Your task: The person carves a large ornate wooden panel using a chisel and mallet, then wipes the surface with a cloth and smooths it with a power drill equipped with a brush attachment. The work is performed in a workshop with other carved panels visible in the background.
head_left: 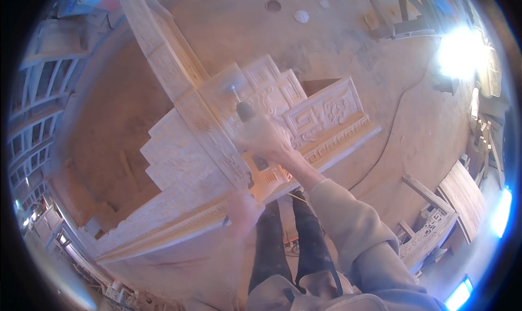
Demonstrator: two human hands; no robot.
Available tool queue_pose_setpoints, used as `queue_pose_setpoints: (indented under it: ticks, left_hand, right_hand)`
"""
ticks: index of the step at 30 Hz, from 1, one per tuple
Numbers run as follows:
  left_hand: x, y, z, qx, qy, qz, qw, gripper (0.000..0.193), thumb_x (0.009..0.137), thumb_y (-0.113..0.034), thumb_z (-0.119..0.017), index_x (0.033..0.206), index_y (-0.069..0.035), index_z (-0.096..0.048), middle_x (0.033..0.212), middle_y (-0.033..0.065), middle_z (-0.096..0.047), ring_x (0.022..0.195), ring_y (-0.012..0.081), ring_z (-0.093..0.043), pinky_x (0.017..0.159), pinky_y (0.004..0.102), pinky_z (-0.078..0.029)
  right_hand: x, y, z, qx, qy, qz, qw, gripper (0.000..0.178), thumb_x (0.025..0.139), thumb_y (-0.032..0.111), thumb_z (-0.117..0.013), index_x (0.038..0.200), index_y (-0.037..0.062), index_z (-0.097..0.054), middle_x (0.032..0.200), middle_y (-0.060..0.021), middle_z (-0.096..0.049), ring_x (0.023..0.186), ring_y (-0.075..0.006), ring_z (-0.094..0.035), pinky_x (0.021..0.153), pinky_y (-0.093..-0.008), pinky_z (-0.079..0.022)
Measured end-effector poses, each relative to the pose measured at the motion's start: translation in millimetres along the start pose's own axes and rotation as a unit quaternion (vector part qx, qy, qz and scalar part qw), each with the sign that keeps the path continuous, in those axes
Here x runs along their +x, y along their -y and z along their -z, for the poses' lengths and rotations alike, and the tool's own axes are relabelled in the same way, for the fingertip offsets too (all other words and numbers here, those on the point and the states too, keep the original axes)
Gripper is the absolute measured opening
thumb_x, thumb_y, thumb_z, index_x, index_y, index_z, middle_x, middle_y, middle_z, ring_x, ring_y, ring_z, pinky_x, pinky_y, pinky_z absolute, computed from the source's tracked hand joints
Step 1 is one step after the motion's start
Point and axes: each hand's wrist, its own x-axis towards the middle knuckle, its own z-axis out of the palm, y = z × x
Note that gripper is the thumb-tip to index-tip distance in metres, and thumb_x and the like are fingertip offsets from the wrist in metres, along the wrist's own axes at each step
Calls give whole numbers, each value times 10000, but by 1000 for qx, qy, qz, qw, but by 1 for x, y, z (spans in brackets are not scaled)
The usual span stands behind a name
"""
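Note:
A large carved wooden piece of furniture (182, 161) in pale wood lies in front of me, its stepped panels covered in relief. A long carved beam (173, 78) crosses it and runs to the far left. My right hand (270, 140) is wrapped around a power drill (246, 111), whose thin metal bit points away from me at a carved panel (266, 91). Whether the bit touches the wood is blurred. At the near end of the beam is my left hand (244, 206), beside the wood; motion and haze smear its fingers.
A dark cable (399, 107) runs across the dusty floor at the right. More carved wooden parts (427, 237) and a board (462, 197) lie at the lower right. Wooden frames (41, 99) stand along the left. A bright lamp (461, 53) shines at the upper right.

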Motion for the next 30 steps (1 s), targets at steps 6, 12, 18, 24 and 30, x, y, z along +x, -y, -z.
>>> queue_pose_setpoints:
  ticks: [6,12,18,24,30]
  left_hand:
    - [18,13,10,7,-13,-59,998,600,711,-90,-689,1305,-75,-606,802,184,-718,810,416,-692,743,580,-494]
    - [4,16,-2,-2,-20,-47,999,503,706,-99,-693,1203,-56,-632,801,173,-719,774,417,-687,736,533,-496]
    - [-13,30,-23,-29,-47,32,998,468,703,-95,-698,1163,-35,-636,820,181,-722,793,416,-689,758,515,-509]
    - [13,29,-22,-50,-11,11,999,461,706,-85,-701,1160,-28,-647,841,198,-717,813,423,-691,758,540,-513]
    - [-24,20,-22,-46,4,-13,999,551,698,-77,-694,1244,-55,-621,821,194,-716,807,424,-694,744,544,-519]
  right_hand:
    - [19,-9,-6,27,-10,11,1000,1003,650,530,-778,1314,-150,-458,932,-251,-727,903,-402,-724,797,-465,-577]
    - [3,-24,-13,-11,-1,-18,1000,1125,659,513,-772,1449,-159,-335,949,-264,-727,912,-408,-725,796,-459,-578]
    - [13,-1,-55,-103,61,124,985,993,665,491,-769,1387,-110,-444,962,-274,-725,917,-406,-727,823,-478,-574]
    - [18,11,-16,28,100,20,994,811,684,507,-766,1206,-81,-567,1013,-284,-710,966,-417,-714,867,-486,-556]
    - [-15,4,-16,-81,85,31,993,868,677,526,-765,1190,-142,-551,991,-292,-709,959,-418,-716,858,-466,-559]
